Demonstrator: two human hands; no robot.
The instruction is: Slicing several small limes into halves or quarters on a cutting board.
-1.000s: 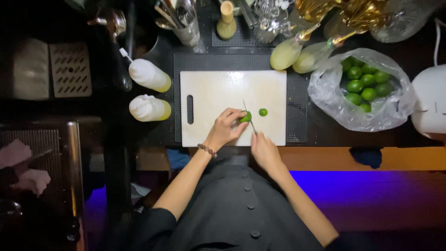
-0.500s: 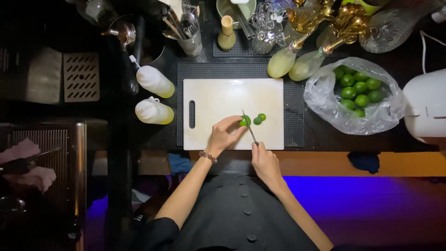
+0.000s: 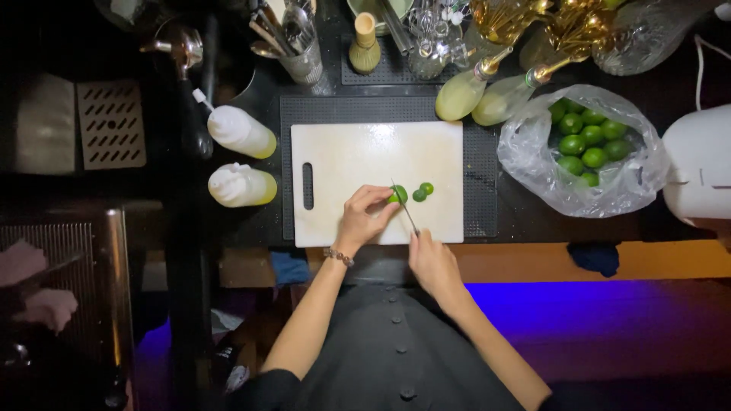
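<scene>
Two lime pieces (image 3: 422, 192) now cut | left hand (image 3: 364, 219) pins lime (image 3: 398, 193) | right hand (image 3: 432, 262) grips knife (image 3: 405, 208)

Both hands forward and close together, left hand (image 3: 364, 217) curled with fingertips down, right hand (image 3: 431, 261) fisted.

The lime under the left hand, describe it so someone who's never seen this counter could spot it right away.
Find the white cutting board at the counter's middle. Near its lower right, the left hand pins a lime beside the knife. Unlike the two cut pieces lying free to its right, fingers cover it.
</scene>
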